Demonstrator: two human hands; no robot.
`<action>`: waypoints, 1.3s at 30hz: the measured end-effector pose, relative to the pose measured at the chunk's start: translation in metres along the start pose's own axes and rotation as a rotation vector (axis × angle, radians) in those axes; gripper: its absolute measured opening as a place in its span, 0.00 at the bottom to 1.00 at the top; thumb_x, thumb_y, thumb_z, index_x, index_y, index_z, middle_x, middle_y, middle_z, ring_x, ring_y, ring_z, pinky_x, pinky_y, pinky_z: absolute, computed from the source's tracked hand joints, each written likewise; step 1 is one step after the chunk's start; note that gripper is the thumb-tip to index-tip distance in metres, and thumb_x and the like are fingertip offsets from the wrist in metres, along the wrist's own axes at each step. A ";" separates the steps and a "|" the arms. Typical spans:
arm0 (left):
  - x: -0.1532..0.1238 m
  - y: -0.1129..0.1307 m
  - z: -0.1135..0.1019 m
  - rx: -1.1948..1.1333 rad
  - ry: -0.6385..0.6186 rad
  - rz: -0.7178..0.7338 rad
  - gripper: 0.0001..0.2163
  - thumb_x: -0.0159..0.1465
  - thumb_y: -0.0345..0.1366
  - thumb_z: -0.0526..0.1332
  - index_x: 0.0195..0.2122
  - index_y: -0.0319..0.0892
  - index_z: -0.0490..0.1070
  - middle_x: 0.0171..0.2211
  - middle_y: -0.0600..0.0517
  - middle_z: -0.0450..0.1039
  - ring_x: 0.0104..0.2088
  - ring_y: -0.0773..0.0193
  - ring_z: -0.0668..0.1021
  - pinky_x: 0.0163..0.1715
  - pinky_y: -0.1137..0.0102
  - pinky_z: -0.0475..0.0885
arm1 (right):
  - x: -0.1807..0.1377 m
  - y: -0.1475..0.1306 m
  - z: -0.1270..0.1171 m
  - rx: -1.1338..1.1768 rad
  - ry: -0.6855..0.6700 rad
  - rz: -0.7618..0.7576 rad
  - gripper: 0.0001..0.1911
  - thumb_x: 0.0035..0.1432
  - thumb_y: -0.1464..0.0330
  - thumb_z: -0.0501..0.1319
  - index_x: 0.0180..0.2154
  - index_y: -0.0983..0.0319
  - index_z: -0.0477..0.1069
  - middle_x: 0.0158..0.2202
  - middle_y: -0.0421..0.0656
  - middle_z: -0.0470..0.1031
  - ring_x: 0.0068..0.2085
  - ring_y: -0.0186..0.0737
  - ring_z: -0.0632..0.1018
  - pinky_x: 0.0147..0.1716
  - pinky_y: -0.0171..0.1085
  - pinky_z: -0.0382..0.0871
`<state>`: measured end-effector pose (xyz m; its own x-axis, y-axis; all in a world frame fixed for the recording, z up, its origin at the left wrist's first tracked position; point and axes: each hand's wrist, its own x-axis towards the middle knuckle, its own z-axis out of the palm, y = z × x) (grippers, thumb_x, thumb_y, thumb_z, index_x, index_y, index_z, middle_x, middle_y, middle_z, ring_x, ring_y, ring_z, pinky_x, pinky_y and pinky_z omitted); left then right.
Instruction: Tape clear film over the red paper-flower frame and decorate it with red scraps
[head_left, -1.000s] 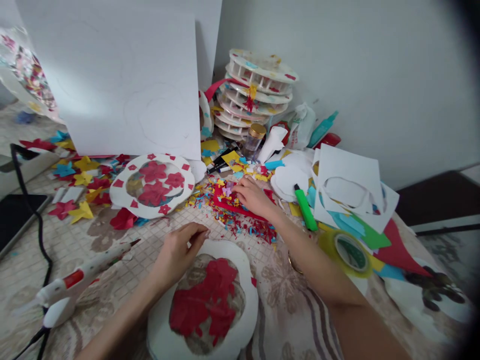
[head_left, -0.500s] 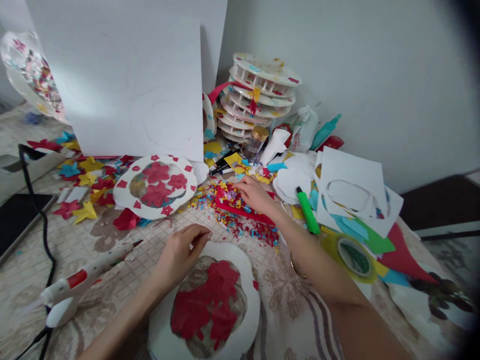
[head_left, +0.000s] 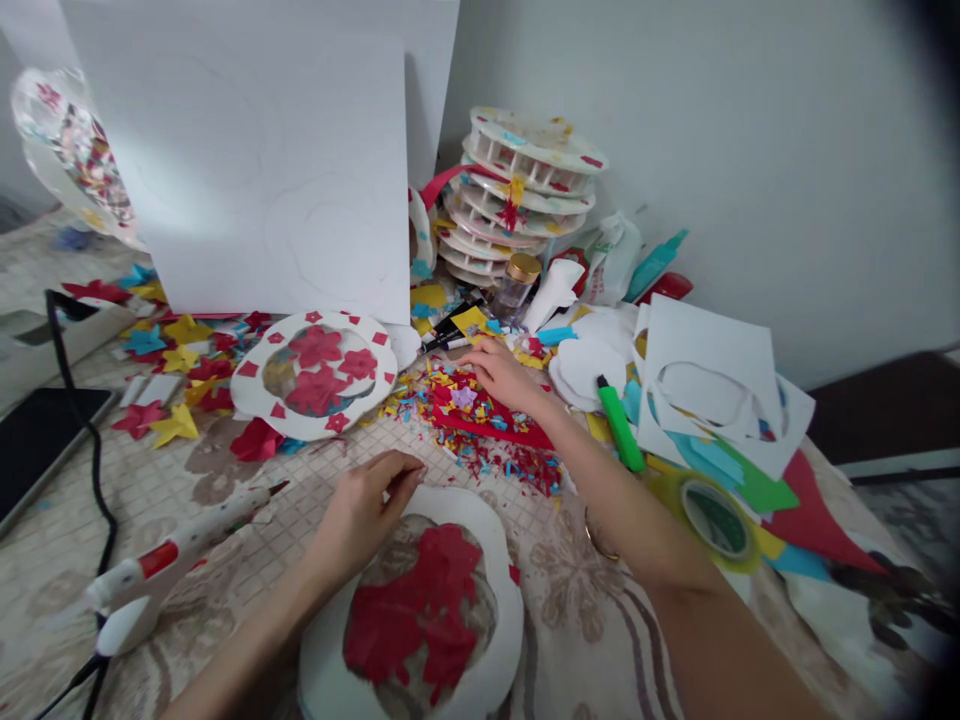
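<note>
My left hand (head_left: 379, 505) is closed in a pinch over the upper left rim of a white scalloped paper frame (head_left: 504, 600). Whatever its fingertips hold, if anything, is too small to name. Red flower cutouts (head_left: 412, 610) lie on the frame's clear middle. My right hand (head_left: 501, 372) reaches forward, fingers stretched out and low over the far side of a pile of paper confetti (head_left: 499, 455). Red paper (head_left: 491, 430) lies under the scraps, and a purple star (head_left: 463, 397) sits just below those fingers.
A second decorated frame (head_left: 367, 400) lies at left centre. A glue gun (head_left: 165, 555), black cable (head_left: 94, 450) and phone (head_left: 45, 440) are on the left. Tiered white discs (head_left: 525, 200) stand behind. Green marker (head_left: 621, 425), tape roll (head_left: 716, 520) and cut paper (head_left: 712, 340) lie right.
My right hand has shifted slightly left and away from me over the confetti, uncovering the purple star. My left hand keeps its pinch by the frame. The view has shifted a little.
</note>
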<state>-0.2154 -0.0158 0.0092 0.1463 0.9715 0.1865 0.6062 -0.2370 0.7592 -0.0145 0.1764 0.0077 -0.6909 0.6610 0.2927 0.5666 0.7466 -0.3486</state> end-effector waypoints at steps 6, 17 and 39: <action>-0.001 -0.001 0.000 0.019 0.002 0.005 0.08 0.65 0.34 0.54 0.35 0.41 0.71 0.29 0.52 0.75 0.28 0.67 0.75 0.27 0.74 0.69 | -0.009 0.007 -0.005 -0.103 -0.004 0.029 0.14 0.60 0.78 0.52 0.41 0.61 0.74 0.38 0.45 0.65 0.44 0.42 0.68 0.46 0.44 0.64; 0.000 -0.001 0.001 0.025 -0.003 0.013 0.08 0.65 0.34 0.54 0.34 0.41 0.71 0.29 0.51 0.75 0.28 0.67 0.75 0.28 0.74 0.69 | -0.028 0.010 -0.028 -0.150 0.000 0.023 0.12 0.61 0.75 0.52 0.40 0.62 0.74 0.39 0.47 0.68 0.45 0.46 0.67 0.48 0.44 0.62; -0.001 -0.003 0.001 0.030 -0.015 0.001 0.08 0.65 0.34 0.54 0.35 0.41 0.71 0.29 0.52 0.75 0.27 0.68 0.75 0.27 0.75 0.69 | -0.068 -0.001 -0.028 -0.166 -0.165 0.013 0.06 0.60 0.72 0.57 0.34 0.60 0.73 0.35 0.44 0.68 0.43 0.44 0.66 0.47 0.44 0.60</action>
<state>-0.2162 -0.0157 0.0063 0.1587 0.9712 0.1775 0.6290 -0.2380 0.7401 0.0449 0.1329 0.0130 -0.7393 0.6599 0.1343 0.6329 0.7490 -0.1961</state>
